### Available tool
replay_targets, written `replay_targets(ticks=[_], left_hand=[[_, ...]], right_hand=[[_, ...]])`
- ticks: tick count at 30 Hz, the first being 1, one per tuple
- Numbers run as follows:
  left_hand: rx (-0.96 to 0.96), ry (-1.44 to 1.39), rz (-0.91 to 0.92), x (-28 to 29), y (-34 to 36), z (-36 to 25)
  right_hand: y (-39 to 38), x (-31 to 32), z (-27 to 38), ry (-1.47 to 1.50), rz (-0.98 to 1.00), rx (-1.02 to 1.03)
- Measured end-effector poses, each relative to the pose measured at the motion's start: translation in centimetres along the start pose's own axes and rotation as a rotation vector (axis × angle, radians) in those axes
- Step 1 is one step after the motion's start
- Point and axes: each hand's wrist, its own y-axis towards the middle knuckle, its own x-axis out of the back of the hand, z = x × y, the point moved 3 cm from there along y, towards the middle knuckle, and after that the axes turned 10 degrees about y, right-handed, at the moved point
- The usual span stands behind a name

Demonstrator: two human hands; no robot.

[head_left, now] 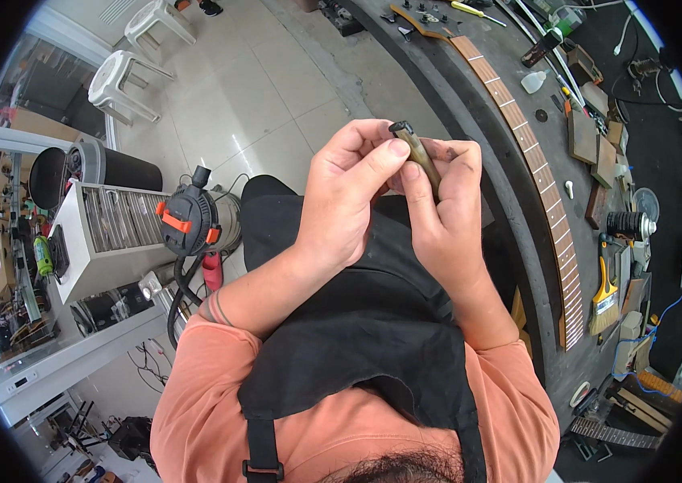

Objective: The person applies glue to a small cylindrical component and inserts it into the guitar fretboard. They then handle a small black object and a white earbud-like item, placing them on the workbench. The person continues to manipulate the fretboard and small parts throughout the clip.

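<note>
My left hand (349,189) and my right hand (446,217) are raised over my black apron (333,314), both closed on a short, narrow olive-tan piece (422,161) with a dark top end. The left thumb presses near that top end, and the right thumb lies lower on it. My fingers hide part of the piece; I cannot make out exactly what it is. To the right, on the dark bench, lies a long wooden fretboard (547,185) with light cross lines.
The curved bench edge (458,113) runs along my right, with a paintbrush (603,306), wood blocks (582,137) and a spray can (627,224) beyond. At my left stand a shop vacuum (192,221), a white drawer unit (75,270) and a black bin (128,167). White plastic stools (115,80) stand farther back.
</note>
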Motion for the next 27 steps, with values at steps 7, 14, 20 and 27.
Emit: replay_targets(ticks=[7,14,20,27], left_hand=[[0.070,-0.079,0.033,0.0,0.1,-0.3],[0.128,-0.089,0.117,1.0,0.0,-0.2],[0.118,-0.095,0.116,0.9,-0.1,-0.4],[0.138,-0.143,0.156,1.1,-0.4,-0.2]], right_hand=[[-0.2,-0.1,0.0,-0.064,0.015,0.034],[-0.5,-0.2,0.1,-0.114,-0.016,0.181],[-0.4,-0.3,0.5,-0.134,-0.023,0.248],[-0.7,-0.2,0.4,-0.158,0.003,0.244]])
